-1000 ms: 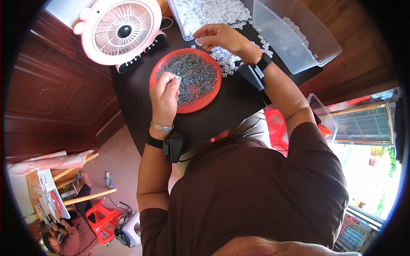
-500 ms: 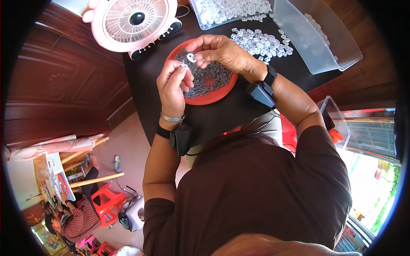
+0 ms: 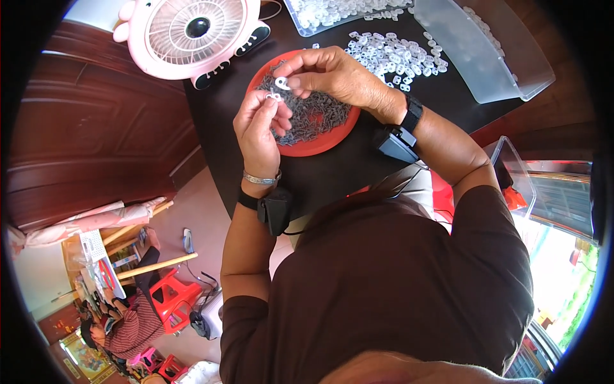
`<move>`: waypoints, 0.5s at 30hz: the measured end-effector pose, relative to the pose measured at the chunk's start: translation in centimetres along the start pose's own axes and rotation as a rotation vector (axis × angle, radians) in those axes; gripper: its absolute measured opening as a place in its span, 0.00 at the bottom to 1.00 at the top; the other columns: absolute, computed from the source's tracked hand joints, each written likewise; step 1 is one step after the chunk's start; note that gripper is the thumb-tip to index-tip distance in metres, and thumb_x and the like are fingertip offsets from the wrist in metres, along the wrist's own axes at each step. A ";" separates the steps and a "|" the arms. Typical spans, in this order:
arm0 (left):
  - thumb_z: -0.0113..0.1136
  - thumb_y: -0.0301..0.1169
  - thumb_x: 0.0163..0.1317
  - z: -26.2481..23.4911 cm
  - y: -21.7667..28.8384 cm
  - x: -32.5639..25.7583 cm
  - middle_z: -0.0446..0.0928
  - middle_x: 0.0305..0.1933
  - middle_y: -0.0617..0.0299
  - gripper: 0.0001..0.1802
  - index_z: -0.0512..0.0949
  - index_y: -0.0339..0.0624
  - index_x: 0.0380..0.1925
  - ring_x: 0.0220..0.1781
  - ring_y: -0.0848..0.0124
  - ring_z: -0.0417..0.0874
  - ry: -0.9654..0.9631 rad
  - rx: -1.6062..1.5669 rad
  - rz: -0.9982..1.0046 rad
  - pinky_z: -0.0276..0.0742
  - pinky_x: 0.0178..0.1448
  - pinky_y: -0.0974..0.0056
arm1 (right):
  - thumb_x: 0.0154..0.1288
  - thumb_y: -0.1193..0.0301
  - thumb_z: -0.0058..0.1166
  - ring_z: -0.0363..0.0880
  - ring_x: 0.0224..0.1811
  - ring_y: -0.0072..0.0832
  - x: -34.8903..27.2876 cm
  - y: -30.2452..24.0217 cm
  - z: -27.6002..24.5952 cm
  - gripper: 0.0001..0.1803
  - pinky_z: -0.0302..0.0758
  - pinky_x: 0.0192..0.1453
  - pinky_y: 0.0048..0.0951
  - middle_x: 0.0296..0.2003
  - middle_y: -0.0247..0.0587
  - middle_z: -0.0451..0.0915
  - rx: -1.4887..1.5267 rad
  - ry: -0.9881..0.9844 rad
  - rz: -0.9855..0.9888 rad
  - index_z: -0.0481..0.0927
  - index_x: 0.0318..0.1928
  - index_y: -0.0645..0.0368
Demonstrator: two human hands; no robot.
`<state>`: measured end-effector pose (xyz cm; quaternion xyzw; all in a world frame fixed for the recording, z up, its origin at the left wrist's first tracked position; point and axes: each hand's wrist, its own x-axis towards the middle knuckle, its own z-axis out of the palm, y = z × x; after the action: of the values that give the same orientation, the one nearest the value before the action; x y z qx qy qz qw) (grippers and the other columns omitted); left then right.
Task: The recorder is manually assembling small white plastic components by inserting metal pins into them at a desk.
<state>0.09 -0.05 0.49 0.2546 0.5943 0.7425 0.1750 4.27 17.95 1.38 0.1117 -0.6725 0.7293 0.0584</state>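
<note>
Both hands are raised over a round red tray (image 3: 307, 151) heaped with small, slender grey pieces (image 3: 323, 115). My left hand (image 3: 258, 128) pinches a small white plastic piece (image 3: 274, 97) between thumb and forefinger. Just above and beside it, my right hand (image 3: 342, 78) grips another white plastic piece (image 3: 281, 83) with a rounded end and a hole. The two pieces are close together; whether they touch I cannot tell. On the dark table (image 3: 307, 182), right of the tray, lies a loose pile of oval white pieces (image 3: 396, 56).
A pink fan (image 3: 197, 27) stands at the far left of the table. A clear bin (image 3: 345, 14) of white pieces is at the back, and a translucent bin (image 3: 480, 57) lies to its right. A seated person (image 3: 131, 326) and red stools (image 3: 174, 299) are at lower left.
The whole view has shifted slightly. Both hands keep their pinches over the tray, and the white piece in my right hand has tilted a little.
</note>
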 end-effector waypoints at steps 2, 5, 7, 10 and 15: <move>0.46 0.31 0.65 -0.2 0.3 -0.2 0.74 0.23 0.64 0.09 0.72 0.39 0.30 0.19 0.80 0.69 0.071 0.175 -0.024 0.60 0.23 0.77 | 0.64 0.77 0.54 0.75 0.35 0.15 0.0 -0.5 -0.2 0.12 0.74 0.42 0.19 0.34 0.30 0.80 0.002 0.036 0.017 0.80 0.48 0.61; 0.48 0.31 0.65 0.3 0.4 -0.4 0.70 0.20 0.68 0.09 0.71 0.40 0.28 0.18 0.82 0.65 0.061 0.174 -0.007 0.57 0.22 0.78 | 0.64 0.73 0.57 0.76 0.33 0.15 0.2 0.3 -0.7 0.11 0.76 0.40 0.17 0.32 0.31 0.80 -0.002 0.028 -0.038 0.81 0.45 0.62; 0.49 0.31 0.65 0.4 0.2 -0.4 0.69 0.20 0.68 0.09 0.71 0.40 0.27 0.18 0.83 0.64 0.063 0.215 -0.008 0.57 0.22 0.78 | 0.63 0.72 0.57 0.75 0.33 0.15 0.1 0.3 -0.6 0.11 0.76 0.39 0.17 0.32 0.31 0.80 0.006 0.029 -0.022 0.81 0.45 0.62; 0.49 0.29 0.65 0.3 0.0 -0.4 0.66 0.19 0.69 0.08 0.70 0.39 0.26 0.18 0.83 0.63 0.040 0.175 -0.018 0.56 0.22 0.77 | 0.63 0.72 0.58 0.75 0.33 0.15 0.1 0.3 -0.5 0.11 0.75 0.38 0.17 0.31 0.31 0.80 0.024 0.018 -0.014 0.81 0.44 0.63; 0.52 0.28 0.63 0.3 0.1 -0.4 0.66 0.19 0.70 0.08 0.71 0.38 0.25 0.20 0.84 0.64 0.016 0.230 -0.007 0.59 0.22 0.76 | 0.62 0.72 0.58 0.75 0.32 0.16 0.1 0.1 -0.3 0.11 0.75 0.38 0.18 0.30 0.31 0.79 -0.008 0.029 -0.004 0.81 0.43 0.64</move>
<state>0.60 -0.04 0.59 0.2648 0.6779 0.6708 0.1426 4.10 18.26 1.27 0.1022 -0.6741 0.7282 0.0700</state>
